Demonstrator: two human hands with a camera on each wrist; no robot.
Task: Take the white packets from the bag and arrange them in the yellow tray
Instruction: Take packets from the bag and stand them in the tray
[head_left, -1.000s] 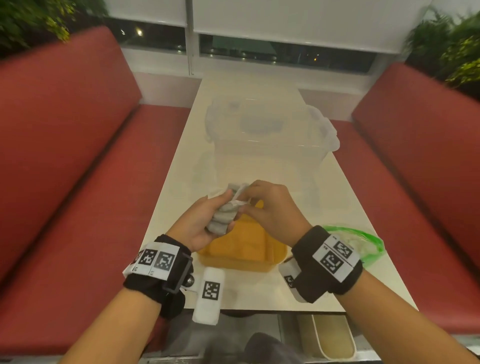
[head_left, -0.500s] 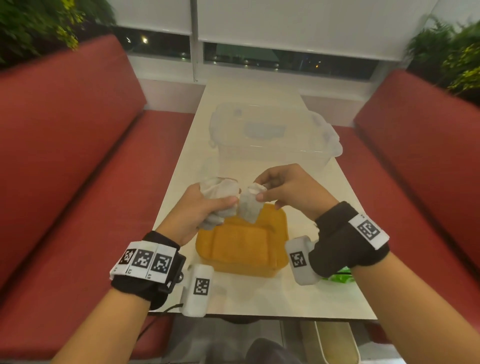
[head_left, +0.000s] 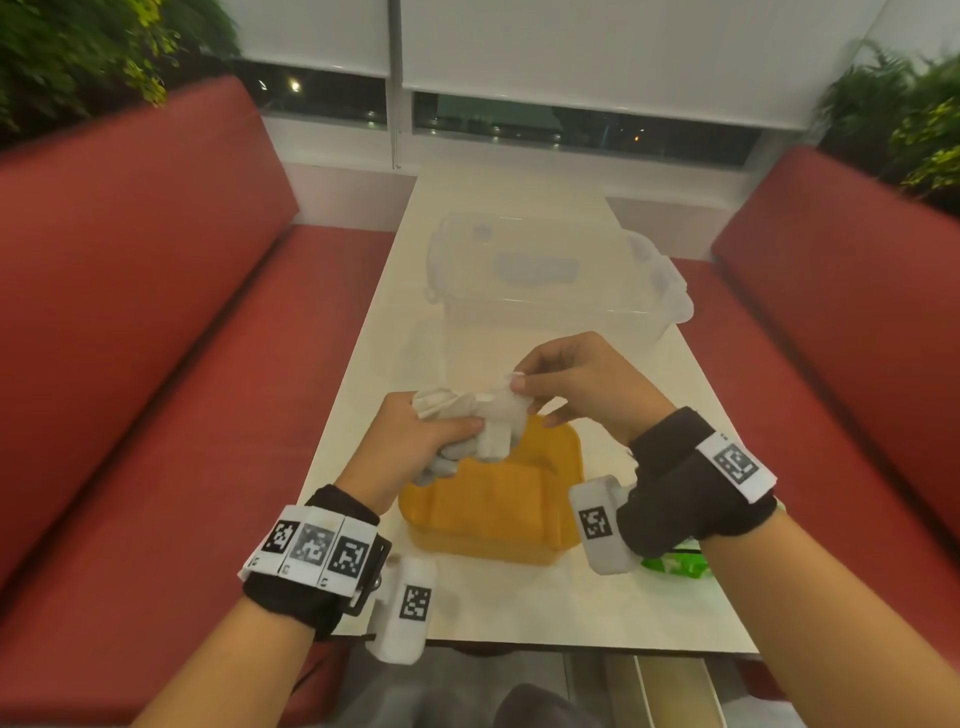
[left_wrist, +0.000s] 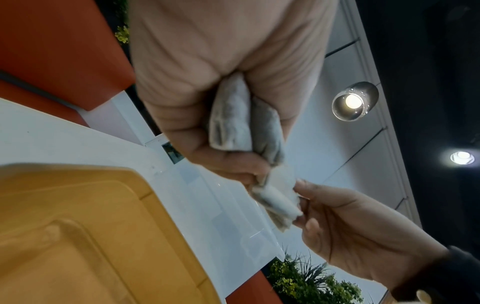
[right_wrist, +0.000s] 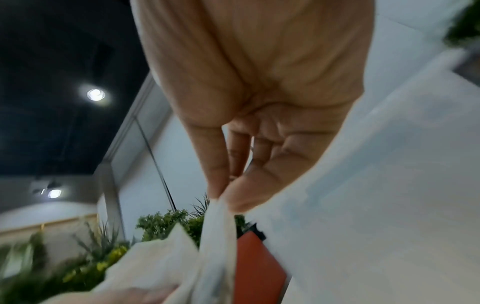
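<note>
Both hands are raised above the yellow tray (head_left: 498, 499), which sits near the table's (head_left: 363, 395) front edge. Left hand (head_left: 410, 447) is fisted around a bunch of white packets (head_left: 457, 415), their ends sticking out of the fist. Right hand (head_left: 582, 389) pinches one white packet (head_left: 506, 410) between thumb and forefinger, beside the bunch. Behind the tray stands a clear plastic bin (head_left: 550, 291); a green bag (head_left: 675, 564) lies at the front right corner.
</note>
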